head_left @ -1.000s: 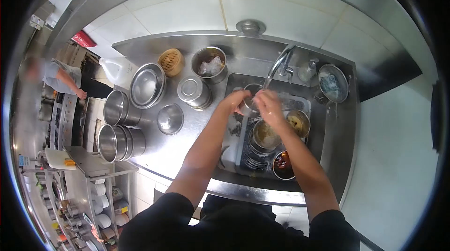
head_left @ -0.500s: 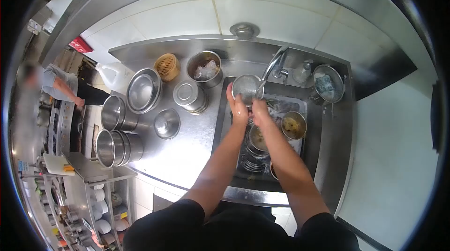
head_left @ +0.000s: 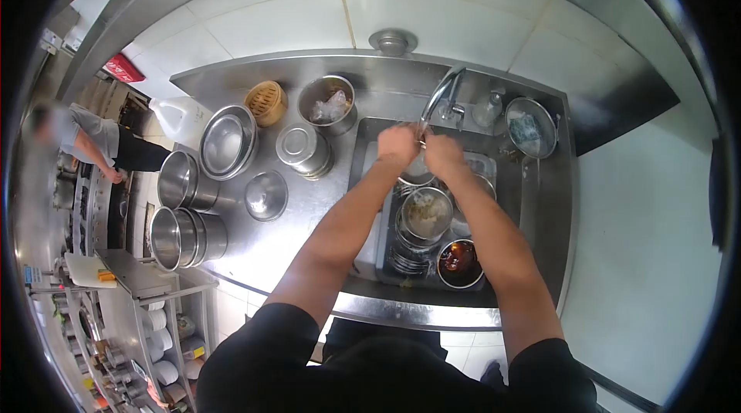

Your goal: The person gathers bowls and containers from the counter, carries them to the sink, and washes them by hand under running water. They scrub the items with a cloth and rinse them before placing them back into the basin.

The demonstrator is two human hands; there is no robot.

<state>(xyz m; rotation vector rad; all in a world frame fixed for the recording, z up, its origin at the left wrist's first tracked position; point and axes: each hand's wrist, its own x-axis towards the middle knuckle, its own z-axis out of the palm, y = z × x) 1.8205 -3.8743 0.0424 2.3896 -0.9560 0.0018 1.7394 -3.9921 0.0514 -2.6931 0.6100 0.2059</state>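
At far left, a person (head_left: 94, 141) in a grey top stands beside a stove (head_left: 91, 208), with a shelf rack (head_left: 158, 297) of white bowls nearer the camera. A white jug (head_left: 179, 120) sits by the desk's left end. On the metal desk (head_left: 270, 258), two groups of nested pots (head_left: 176, 239) stand near round basins (head_left: 225, 143); a domed metal piece (head_left: 266, 195), a bamboo steamer (head_left: 265, 103), a lidded container (head_left: 298, 147) and a pot holding a plastic bag (head_left: 326, 104) follow. The left hand (head_left: 398, 143) and right hand (head_left: 444, 155) are closed close together at the faucet (head_left: 438, 100), fingers curled in; what they grip, if anything, I cannot tell. Just below them, in the sink (head_left: 367, 258), is a partly hidden metal bowl (head_left: 417, 174), near a bowl of cloudy liquid (head_left: 427, 213) and a bowl with dark reddish contents (head_left: 461, 263). A clear bottle (head_left: 487, 110) and a round pan (head_left: 532, 127) with a blue-green pad stand at right.
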